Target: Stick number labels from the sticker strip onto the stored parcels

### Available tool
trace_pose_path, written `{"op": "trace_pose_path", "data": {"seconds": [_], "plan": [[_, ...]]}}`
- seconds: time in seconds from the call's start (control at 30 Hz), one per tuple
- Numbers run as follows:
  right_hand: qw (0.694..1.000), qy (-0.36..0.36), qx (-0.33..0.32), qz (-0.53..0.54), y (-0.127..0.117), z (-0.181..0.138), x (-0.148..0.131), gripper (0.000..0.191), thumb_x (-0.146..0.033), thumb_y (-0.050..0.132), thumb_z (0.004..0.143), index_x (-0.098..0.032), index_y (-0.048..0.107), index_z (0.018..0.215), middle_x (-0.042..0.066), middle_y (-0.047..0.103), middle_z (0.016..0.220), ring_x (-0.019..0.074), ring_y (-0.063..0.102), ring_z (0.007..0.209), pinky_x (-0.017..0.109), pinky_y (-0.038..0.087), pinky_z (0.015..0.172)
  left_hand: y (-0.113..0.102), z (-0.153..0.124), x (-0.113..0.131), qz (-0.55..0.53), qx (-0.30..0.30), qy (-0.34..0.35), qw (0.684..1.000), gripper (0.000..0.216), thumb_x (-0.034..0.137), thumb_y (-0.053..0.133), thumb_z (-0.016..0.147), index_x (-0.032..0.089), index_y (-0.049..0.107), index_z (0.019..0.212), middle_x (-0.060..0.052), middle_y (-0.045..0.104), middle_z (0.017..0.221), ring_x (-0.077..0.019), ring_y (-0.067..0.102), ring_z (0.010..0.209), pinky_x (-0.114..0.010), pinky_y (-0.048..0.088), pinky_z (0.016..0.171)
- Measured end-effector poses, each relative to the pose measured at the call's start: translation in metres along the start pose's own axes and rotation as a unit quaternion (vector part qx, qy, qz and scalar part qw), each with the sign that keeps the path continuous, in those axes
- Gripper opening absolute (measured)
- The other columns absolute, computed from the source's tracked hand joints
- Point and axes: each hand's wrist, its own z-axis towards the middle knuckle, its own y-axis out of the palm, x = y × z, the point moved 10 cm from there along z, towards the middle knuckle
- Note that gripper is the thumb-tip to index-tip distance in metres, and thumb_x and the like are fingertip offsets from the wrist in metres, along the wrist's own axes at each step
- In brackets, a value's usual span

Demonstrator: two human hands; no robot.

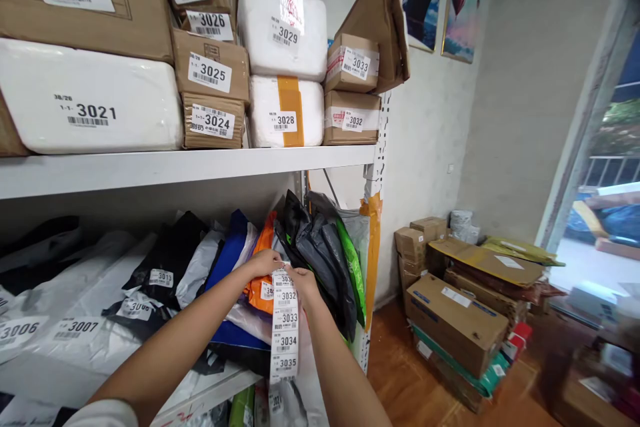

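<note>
Two hands meet at the top of a hanging label strip [285, 323], just below the middle of the view. The left hand [264, 263] pinches its upper end from ten o'clock, and the right hand [303, 282] pinches beside it from two o'clock, each grip pressed together on the paper. Held by the top, the strip hangs straight, so its numbers 3032 to 3035 read in order downward.

The strip hangs in front of the lower shelf [200, 395], where soft mailer bags [310, 250] stand leaning on edge against each other, apparently so their stickers face outward. An orange bag [263, 287] sits right behind the hands, touching the left one. At nine o'clock, flatter white bags [75, 320] lie with labels 3006 and 3007 upward.

At twelve o'clock, the upper shelf [190, 165] carries stacked cartons and foam boxes [285, 30], numbered labels turned forward, likely for quick reading. At four o'clock, cardboard boxes [453, 320] are piled on the floor.
</note>
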Motion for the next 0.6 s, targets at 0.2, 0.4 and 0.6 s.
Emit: {"op": "trace_pose_path", "data": {"seconds": [0.2,0.4,0.6], "plan": [[0.998,0.040,0.031,0.024,-0.008,-0.012,0.006,0.027,-0.032,0.074,0.055,-0.014,0.053,0.055,0.004,0.057,0.053,0.0134,0.051,0.049,0.026,0.041,0.051,0.003,-0.013,0.011,0.081,0.012,-0.038,0.996,0.031,0.028,0.037,0.090,0.012,0.054,0.110,-0.015,0.061,0.106,-0.0257,0.059,0.096,-0.033,0.042,0.072],[0.999,0.032,-0.003,0.030,-0.005,-0.031,0.014,0.039,-0.037,0.081,0.044,-0.013,0.057,0.063,0.005,0.058,0.057,0.0158,0.053,0.054,0.027,0.041,0.053,0.009,-0.023,0.026,0.127,0.030,-0.032,0.991,0.032,0.021,0.036,0.090,0.007,0.051,0.115,-0.019,0.053,0.119,-0.0311,0.050,0.112,-0.044,0.040,0.088],[0.998,0.029,-0.053,0.015,-0.019,-0.078,0.023,0.052,-0.055,0.078,0.040,-0.012,0.053,0.058,0.002,0.051,0.054,0.0091,0.040,0.051,0.024,0.031,0.051,0.000,-0.019,0.021,0.125,0.070,-0.063,0.988,0.036,0.028,0.048,0.088,0.004,0.050,0.113,-0.021,0.055,0.115,-0.0293,0.055,0.105,-0.036,0.044,0.084]]}}
